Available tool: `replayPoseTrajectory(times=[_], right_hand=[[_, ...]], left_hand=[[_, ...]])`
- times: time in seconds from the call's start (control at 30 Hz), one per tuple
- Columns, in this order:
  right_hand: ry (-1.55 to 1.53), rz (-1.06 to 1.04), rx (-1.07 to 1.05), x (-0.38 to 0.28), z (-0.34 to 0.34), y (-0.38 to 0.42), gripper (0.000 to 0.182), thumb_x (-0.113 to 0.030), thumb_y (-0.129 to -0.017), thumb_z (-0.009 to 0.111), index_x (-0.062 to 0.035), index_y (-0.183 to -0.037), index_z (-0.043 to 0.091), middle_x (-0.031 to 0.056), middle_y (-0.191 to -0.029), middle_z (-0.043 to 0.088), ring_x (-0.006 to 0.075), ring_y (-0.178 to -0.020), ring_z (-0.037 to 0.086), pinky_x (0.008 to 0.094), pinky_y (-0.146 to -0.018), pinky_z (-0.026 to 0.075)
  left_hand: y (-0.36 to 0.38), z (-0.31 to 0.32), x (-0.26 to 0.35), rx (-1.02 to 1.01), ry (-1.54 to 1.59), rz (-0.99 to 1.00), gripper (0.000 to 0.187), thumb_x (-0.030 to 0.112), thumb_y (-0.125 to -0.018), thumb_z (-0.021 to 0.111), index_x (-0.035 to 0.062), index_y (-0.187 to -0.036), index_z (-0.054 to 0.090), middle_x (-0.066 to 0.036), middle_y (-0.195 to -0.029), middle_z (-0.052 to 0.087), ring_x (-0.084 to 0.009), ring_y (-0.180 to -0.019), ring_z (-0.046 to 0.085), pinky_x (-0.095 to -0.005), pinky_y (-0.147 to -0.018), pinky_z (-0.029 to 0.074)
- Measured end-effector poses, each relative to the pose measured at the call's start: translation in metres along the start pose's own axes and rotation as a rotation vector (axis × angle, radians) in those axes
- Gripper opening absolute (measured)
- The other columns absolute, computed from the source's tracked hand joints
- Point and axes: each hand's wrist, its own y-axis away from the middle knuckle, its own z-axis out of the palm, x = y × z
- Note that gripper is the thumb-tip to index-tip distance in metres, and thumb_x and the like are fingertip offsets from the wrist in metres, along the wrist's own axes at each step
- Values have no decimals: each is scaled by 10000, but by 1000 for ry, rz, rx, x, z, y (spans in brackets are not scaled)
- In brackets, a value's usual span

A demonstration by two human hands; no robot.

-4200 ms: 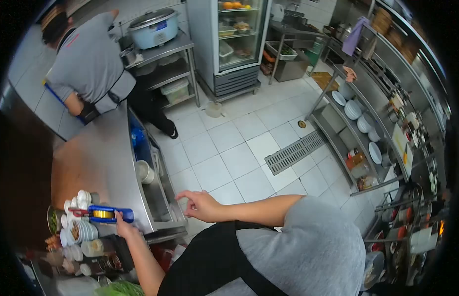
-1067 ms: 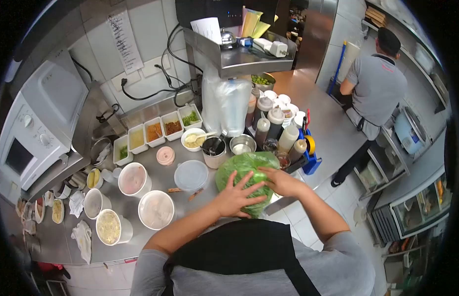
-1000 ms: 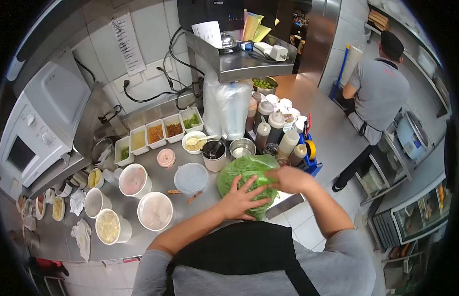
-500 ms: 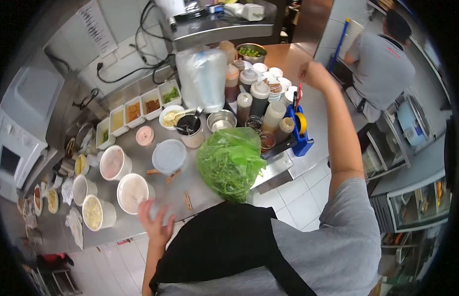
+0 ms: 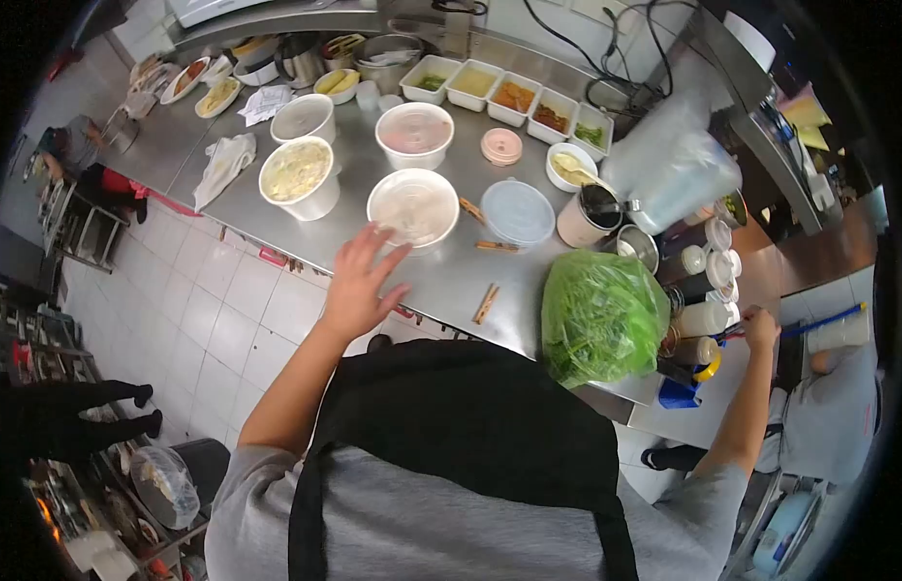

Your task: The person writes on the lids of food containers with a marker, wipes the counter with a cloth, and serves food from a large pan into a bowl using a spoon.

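My left hand [image 5: 362, 283] is open with fingers spread, its fingertips at the near rim of a round white tub [image 5: 412, 211] with pale contents. My right hand [image 5: 759, 329] is closed over the right end of the counter, beside a blue holder [image 5: 680, 393] with a yellow tape roll [image 5: 708, 368]. Something thin and red shows by its fingers; what they grip, if anything, is too small to make out. Between the hands stands a green bag of leafy greens [image 5: 604, 320]. A lidded tub [image 5: 517, 211] and small wooden clothespins [image 5: 486, 303] are near the left hand.
More tubs [image 5: 299, 179] stand to the left, with a white cloth [image 5: 225, 170]. Along the wall are trays of toppings [image 5: 515, 97]. Sauce bottles [image 5: 703, 318] crowd the right. A co-worker in grey [image 5: 829, 416] is at far right; other people are at left.
My view has swung left, so the counter appears shifted right. My left hand stays by the same tub. My right hand remains near the blue holder, now lower in view.
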Motion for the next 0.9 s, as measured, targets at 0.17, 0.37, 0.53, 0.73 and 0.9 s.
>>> replayPoseTrajectory(times=[0.17,0.37,0.53,0.73,0.9], right_hand=[[-539,1,317,63,-60,34,190,-48,-787,610,-8,-970,639,112,-939,661,229,-860,637,298,-808,468],[-766,-329,709,-157,-217,200,203,-2,-753,642,25,-954,633,111,-904,639,245,-936,598,379,-909,435],[-1264,-840,377,-308,-224,196,215,-34,-658,717,31,-851,647,145,-882,628,276,-905,596,486,-948,423],[-2291,-691,47,-434,-147,175,188,-10,-793,636,13,-969,573,140,-952,617,246,-947,578,518,-1008,362],[-2296,-744,81,-470,-150,161,140,-1,-809,615,16,-940,569,139,-930,616,238,-925,582,523,-1013,362]], left_hand=[[-12,-12,-5,-50,-24,99,498,170,-717,721,139,-1187,560,-111,-1273,483,-319,-1253,388,-468,-1003,322],[-62,-15,38,-126,634,324,460,219,-756,698,74,-1167,552,-102,-1257,506,-320,-1201,447,-423,-953,386],[-68,-5,46,-291,842,256,246,199,-856,590,47,-1048,564,-128,-987,591,-330,-971,558,-411,-824,442],[-43,11,1,-287,1052,38,250,245,-949,457,19,-918,559,-92,-826,587,-264,-719,566,-357,-643,443],[-39,-18,-35,-754,1642,-513,382,358,-995,350,20,-1001,530,-24,-802,572,-78,-647,488,-228,-563,374]])
